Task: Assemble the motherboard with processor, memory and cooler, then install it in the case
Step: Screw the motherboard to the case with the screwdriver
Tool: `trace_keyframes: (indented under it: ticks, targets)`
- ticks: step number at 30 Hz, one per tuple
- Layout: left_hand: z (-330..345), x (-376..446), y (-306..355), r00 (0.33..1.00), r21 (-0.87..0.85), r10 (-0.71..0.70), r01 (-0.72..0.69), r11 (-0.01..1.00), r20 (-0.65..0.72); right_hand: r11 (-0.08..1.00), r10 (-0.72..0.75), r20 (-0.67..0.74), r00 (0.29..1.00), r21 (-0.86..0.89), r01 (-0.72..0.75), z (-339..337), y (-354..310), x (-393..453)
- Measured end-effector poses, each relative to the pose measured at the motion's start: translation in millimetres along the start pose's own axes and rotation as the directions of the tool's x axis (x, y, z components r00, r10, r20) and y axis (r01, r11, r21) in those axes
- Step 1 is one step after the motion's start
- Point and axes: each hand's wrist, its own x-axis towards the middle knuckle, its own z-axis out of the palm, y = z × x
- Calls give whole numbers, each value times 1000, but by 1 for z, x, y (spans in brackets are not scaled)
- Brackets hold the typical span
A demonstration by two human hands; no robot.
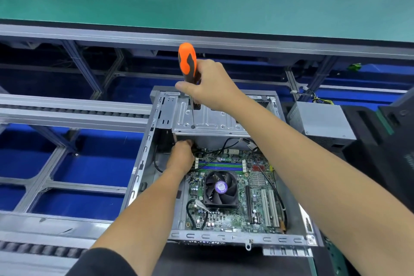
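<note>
Right hand (209,86) fingers curled round orange-black screwdriver (187,63) handle, thumb along its near side; shaft upright, tip in hole of drive cage (210,119) at far end of case (143,163). Left hand (181,157) reaches under cage edge; fingertips hidden, grip cannot be told. Motherboard (233,190) lies flat in case, near side of cage; cooler fan (220,188) at board centre, memory slots (220,167) between fan and cage. Grey power supply (322,123) right of case.

Dark bench (224,260), open case (143,163), power supply (322,123)
</note>
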Motion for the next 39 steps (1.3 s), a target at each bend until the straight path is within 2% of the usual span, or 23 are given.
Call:
trace_keyframes:
  ticks: [5, 8, 12, 15, 17, 20, 24, 29, 32, 34, 36, 39]
  targets:
    - [0, 1, -1, 1000, 25, 17, -16, 1000, -16, 998, 43, 69, 997, -51, -40, -3, -4, 3]
    - [0, 0, -1, 1000, 41, 20, -19, 999, -19, 997, 10, 46, 999, -76, -6, -11, -6, 0]
    - [-1, 0, 1, 1000, 52, 21, -20, 998, -15, 982, -178, 52, 983, -48, 180, -31, -21, -2]
    - [-2, 0, 2, 1000, 55, 16, -16, 998, -6, 921, -268, 215, 939, -229, 316, -42, -35, 5]
    - [-1, 0, 2, 1000, 55, 18, -17, 998, -11, 859, -245, 310, 919, -370, 354, -48, -40, 10]
    - [-1, 0, 3, 1000, 54, 2, -2, 999, -8, 796, -188, 393, 900, -475, 374, -56, -48, 18]
    - [-1, 0, 1, 1000, 56, 3, -2, 998, -12, 726, -175, 344, 923, -588, 357, -56, -54, 26]
    - [-1, 0, 2, 1000, 74, 3, -2, 997, -13, 668, -129, 225, 966, -700, 252, -51, -58, 27]
    - [-1, 0, 2, 1000, 75, 12, -12, 997, -6, 631, -30, 315, 948, -730, 263, -54, -66, 26]
    - [-1, 0, 1, 1000, 74, 13, -13, 997, -5, 659, 17, 438, 899, -681, 320, -55, -71, 25]
    - [-1, 0, 1, 1000, 72, 8, -7, 997, -10, 700, -41, 491, 870, -607, 376, -54, -72, 23]
    - [0, 0, 1, 1000, 80, 17, -16, 997, -20, 690, -137, 418, 898, -610, 389, -53, -68, 21]
